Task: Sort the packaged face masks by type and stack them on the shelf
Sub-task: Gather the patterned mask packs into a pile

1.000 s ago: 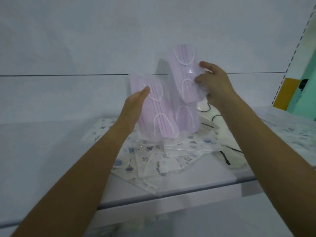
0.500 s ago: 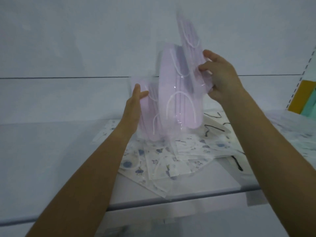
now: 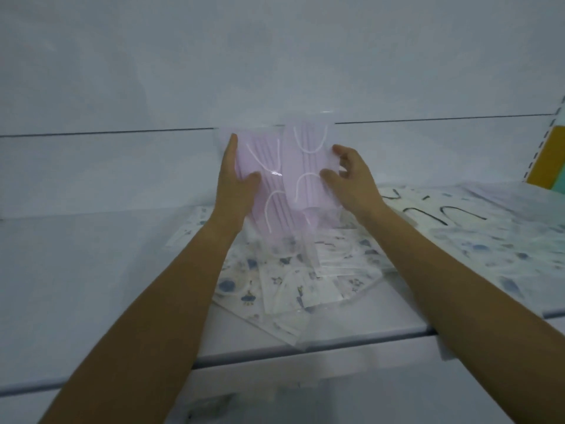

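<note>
Both hands hold clear packets of pink face masks upright above the white shelf (image 3: 91, 286). My left hand (image 3: 237, 188) grips the left pink mask packet (image 3: 266, 166) with its thumb across the front. My right hand (image 3: 348, 179) pinches the right pink mask packet (image 3: 305, 166), which overlaps the left one. Under them lies a loose heap of packets with blue-printed white masks (image 3: 290, 280). How many pink packets are in the bundle I cannot tell.
More packets with printed masks (image 3: 489, 249) and white masks with black ear loops (image 3: 452, 212) cover the shelf at the right. The shelf's front edge (image 3: 305, 353) runs below the heap. A yellow and teal panel (image 3: 550, 160) stands at the far right.
My right hand has come down and brought its pink packets from high above the shelf to beside those in my left hand. The two bundles now overlap at the same height.
</note>
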Demonstrator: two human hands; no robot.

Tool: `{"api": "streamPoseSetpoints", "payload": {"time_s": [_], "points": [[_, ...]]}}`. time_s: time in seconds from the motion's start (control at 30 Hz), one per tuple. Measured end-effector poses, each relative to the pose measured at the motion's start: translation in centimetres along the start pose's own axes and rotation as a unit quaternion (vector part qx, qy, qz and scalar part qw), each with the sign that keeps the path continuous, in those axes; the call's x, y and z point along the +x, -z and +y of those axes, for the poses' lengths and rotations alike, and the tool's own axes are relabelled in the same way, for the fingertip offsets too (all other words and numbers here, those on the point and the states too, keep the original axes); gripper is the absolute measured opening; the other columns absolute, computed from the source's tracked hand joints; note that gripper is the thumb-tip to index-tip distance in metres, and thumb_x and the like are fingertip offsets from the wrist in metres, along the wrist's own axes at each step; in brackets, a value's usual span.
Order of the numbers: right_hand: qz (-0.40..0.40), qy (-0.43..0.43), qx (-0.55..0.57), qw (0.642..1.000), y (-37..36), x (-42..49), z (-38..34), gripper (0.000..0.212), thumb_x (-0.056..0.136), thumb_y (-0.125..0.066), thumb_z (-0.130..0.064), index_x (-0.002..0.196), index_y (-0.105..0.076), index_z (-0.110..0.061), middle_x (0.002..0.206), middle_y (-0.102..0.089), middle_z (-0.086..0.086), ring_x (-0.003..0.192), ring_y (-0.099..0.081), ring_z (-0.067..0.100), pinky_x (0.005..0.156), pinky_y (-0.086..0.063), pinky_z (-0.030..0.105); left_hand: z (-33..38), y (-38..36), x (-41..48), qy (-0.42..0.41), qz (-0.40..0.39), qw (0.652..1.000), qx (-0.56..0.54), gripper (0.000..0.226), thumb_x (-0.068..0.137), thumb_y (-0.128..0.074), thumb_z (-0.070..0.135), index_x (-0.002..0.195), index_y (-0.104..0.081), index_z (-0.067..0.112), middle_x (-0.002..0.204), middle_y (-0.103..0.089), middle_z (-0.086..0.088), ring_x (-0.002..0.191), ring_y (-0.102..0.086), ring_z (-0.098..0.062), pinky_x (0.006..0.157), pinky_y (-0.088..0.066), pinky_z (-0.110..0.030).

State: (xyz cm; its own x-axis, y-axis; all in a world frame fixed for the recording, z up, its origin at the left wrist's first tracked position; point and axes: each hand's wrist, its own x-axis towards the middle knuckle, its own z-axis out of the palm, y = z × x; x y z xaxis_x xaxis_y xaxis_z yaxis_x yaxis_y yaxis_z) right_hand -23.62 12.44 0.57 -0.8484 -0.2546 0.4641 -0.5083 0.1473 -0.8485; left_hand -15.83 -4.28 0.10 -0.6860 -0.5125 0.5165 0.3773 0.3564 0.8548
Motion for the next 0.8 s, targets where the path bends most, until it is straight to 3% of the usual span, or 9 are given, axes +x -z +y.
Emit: {"api": "streamPoseSetpoints", "payload": {"time_s": [0.1, 0.17, 0.23, 0.33, 0.4, 0.5, 0.6, 0.7, 0.8], "points": [[-0.090, -0.001, -0.019, 0.996, -0.5, -0.9, 0.5, 0.054, 0.092, -0.056, -0.018, 0.141, -0.033, -0.015, 0.136, -0.043, -0.001, 0.118, -0.050, 0.019, 0.091, -0.044, 0.028, -0.1, -0.3, 0.2, 0.065, 0.040, 0.997, -0.018, 0.050, 0.093, -0.050, 0.005, 0.141, -0.037, 0.010, 0.146, -0.038, -0.005, 0.134, -0.037, -0.017, 0.113, -0.030, -0.032], [-0.156, 0.015, -0.066, 0.985, -0.8, -1.6, 0.4, 0.057, 0.093, -0.054, -0.024, 0.143, -0.028, -0.019, 0.134, -0.040, -0.005, 0.116, -0.046, 0.014, 0.087, -0.042, 0.026, -0.2, -0.3, 0.2, 0.098, 0.038, 0.993, -0.053, 0.048, 0.094, -0.054, 0.019, 0.139, -0.040, 0.009, 0.144, -0.041, -0.004, 0.132, -0.040, -0.017, 0.112, -0.031, -0.034], [-0.205, 0.026, -0.090, 0.974, -1.1, -1.9, 0.3, 0.056, 0.095, -0.050, -0.030, 0.145, -0.025, -0.022, 0.139, -0.039, -0.004, 0.119, -0.045, 0.014, 0.090, -0.041, 0.026, -0.3, -0.1, 0.1, 0.092, 0.021, 0.995, -0.024, 0.055, 0.089, -0.061, 0.018, 0.139, -0.039, 0.010, 0.143, -0.041, -0.004, 0.130, -0.041, -0.017, 0.110, -0.034, -0.035], [-0.116, 0.002, -0.151, 0.982, -0.3, -1.5, 0.5, 0.050, 0.098, -0.042, -0.034, 0.144, -0.029, -0.019, 0.135, -0.048, 0.008, 0.119, -0.049, 0.024, 0.090, -0.038, 0.026, -0.7, 0.5, 0.1, 0.067, 0.045, 0.996, 0.041, 0.063, 0.085, -0.061, 0.001, 0.141, -0.034, 0.009, 0.145, -0.037, -0.006, 0.133, -0.037, -0.019, 0.110, -0.032, -0.032], [-0.058, -0.028, -0.335, 0.940, 1.0, -1.0, 1.3, 0.055, 0.095, -0.044, -0.043, 0.141, -0.032, -0.014, 0.127, -0.054, 0.015, 0.116, -0.050, 0.032, 0.093, -0.039, 0.035, -0.9, 1.2, 0.2, 0.062, 0.099, 0.992, 0.050, 0.068, 0.084, -0.054, -0.006, 0.144, -0.027, 0.009, 0.149, -0.032, -0.006, 0.136, -0.032, -0.018, 0.112, -0.026, -0.026], [-0.121, -0.103, -0.459, 0.874, 1.8, -1.1, 2.3, 0.063, 0.086, -0.054, -0.052, 0.130, -0.041, -0.010, 0.124, -0.055, 0.014, 0.115, -0.050, 0.032, 0.094, -0.041, 0.038, -0.9, 2.0, 0.0, 0.011, 0.174, 0.982, 0.068, 0.080, 0.079, -0.043, -0.015, 0.148, -0.014, 0.010, 0.155, -0.018, -0.003, 0.141, -0.019, -0.013, 0.103, -0.014, -0.003], [-0.148, -0.122, -0.422, 0.886, 1.3, -1.2, 2.2, 0.055, 0.083, -0.063, -0.038, 0.127, -0.044, -0.011, 0.119, -0.057, 0.010, 0.109, -0.054, 0.028, 0.094, -0.042, 0.037, -1.0, 2.6, 0.1, -0.012, 0.220, 0.971, 0.092, 0.081, 0.075, -0.038, -0.018, 0.148, -0.018, 0.011, 0.151, -0.025, -0.011, 0.136, -0.026, -0.010, 0.086, -0.014, 0.011], [-0.156, -0.128, -0.379, 0.903, 1.2, -0.9, 2.0, 0.056, 0.083, -0.062, -0.018, 0.134, -0.038, -0.013, 0.117, -0.057, 0.009, 0.106, -0.055, 0.027, 0.091, -0.043, 0.035, -1.1, 3.1, 0.4, 0.023, 0.253, 0.961, 0.112, 0.061, 0.080, -0.041, -0.011, 0.138, -0.042, 0.008, 0.134, -0.041, -0.019, 0.128, -0.040, -0.025, 0.097, -0.026, -0.008], [-0.149, -0.104, -0.350, 0.919, 1.2, -0.6, 2.5, 0.061, 0.082, -0.055, -0.001, 0.139, -0.034, -0.012, 0.112, -0.058, 0.011, 0.100, -0.057, 0.027, 0.086, -0.048, 0.036, -1.2, 3.2, 0.4, 0.043, 0.254, 0.959, 0.121, 0.055, 0.081, -0.043, -0.009, 0.134, -0.047, 0.006, 0.131, -0.043, -0.020, 0.127, -0.042, -0.027, 0.101, -0.026, -0.017]]}}
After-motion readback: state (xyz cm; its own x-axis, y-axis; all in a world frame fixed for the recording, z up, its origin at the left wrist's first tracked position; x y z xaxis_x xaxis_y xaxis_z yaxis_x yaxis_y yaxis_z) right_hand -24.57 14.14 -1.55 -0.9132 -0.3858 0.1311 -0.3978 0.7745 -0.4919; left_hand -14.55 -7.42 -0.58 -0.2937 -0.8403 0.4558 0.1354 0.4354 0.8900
